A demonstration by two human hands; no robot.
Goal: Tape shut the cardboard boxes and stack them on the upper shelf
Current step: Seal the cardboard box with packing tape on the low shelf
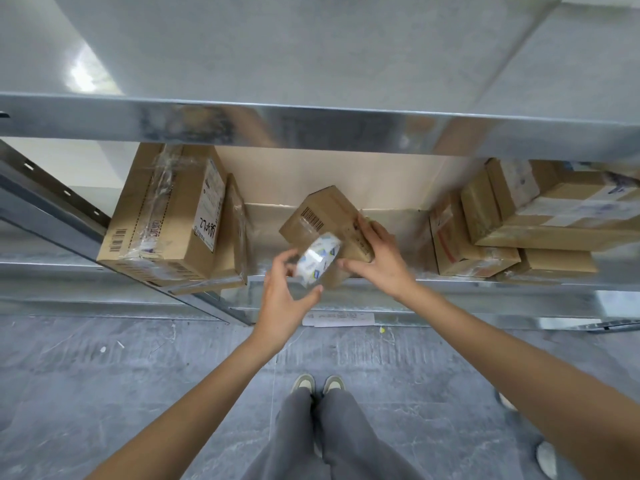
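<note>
Grey stone-look floor (104,393) fills the near ground, with grey trousers and pale shoes (320,384) seen below two bare forearms. A loose paper slip (337,319) lies on the floor just before the rack's foot.

Above it, a roll of tape (320,259), printed white and blue, is pinched by the left hand (282,303), thumb under and fingers over its rim. The right hand (379,259) is clamped on a small cardboard box (323,220), which is held tilted at the front edge of the lower shelf (467,282), near its middle. The roll is touching the box's near face.

The box is judged light and fairly stiff, since one hand carries it, but its walls would likely dent under a hard squeeze. Clear film already on its faces may be slippery, so a hold across bare cardboard at two opposite edges is advised, with the seam left free for the tape. The roll is best taken through or around its core.

Farther back, a large taped box (166,216) stands toward the left end of the same shelf, and a stack of boxes (526,220) sits toward the right end. The upper shelf (311,46), a bare metal deck, is seen at the top.
</note>
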